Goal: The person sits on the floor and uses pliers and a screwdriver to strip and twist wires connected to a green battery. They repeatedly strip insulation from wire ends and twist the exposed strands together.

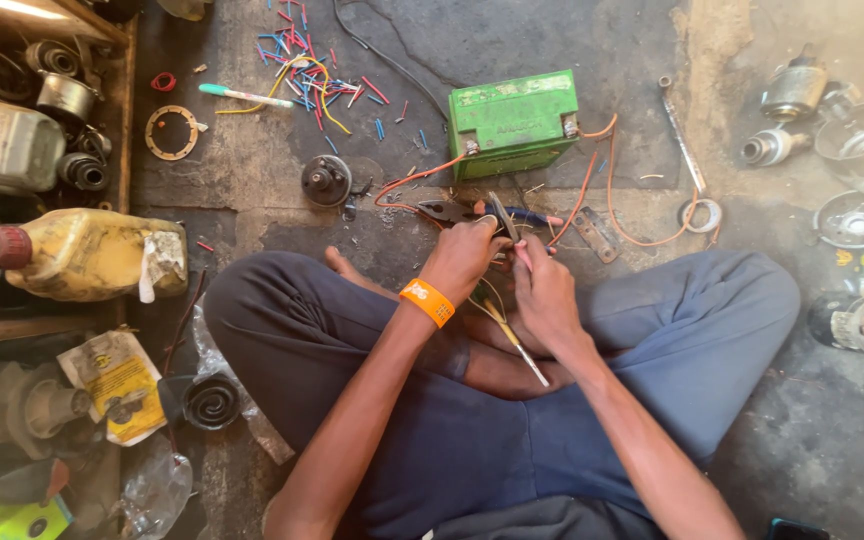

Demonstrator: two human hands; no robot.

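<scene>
Fingers of the left hand (464,255) close around the handles of dark pliers (452,211), whose nose points toward the left edge of the floor; an orange wristband (427,301) sits just behind that hand. The right hand (544,290) pinches thin wires (508,255) beside it, the two hands almost touching above the person's crossed legs in blue trousers (692,340). A slim yellow-handled tool (514,340) lies across the lap under the wrists.

Just beyond the hands, toward the far edge of the floor, stands a green battery (512,122), with orange wire (612,190) looping from its right end and trailing over the ground. A round black part (326,181) lies left of the battery, and a scatter of red, blue and yellow wire offcuts (312,70) spreads farther out, near a pale marker pen (244,96). A long spanner (681,140) rests right of the battery.

Bare, grimy concrete floor (512,40) carries everything. At the left edge a wooden shelf (124,120) holds a stained yellow bottle (82,255) and metal parts; at the right edge sit several worn motor housings (857,215).
</scene>
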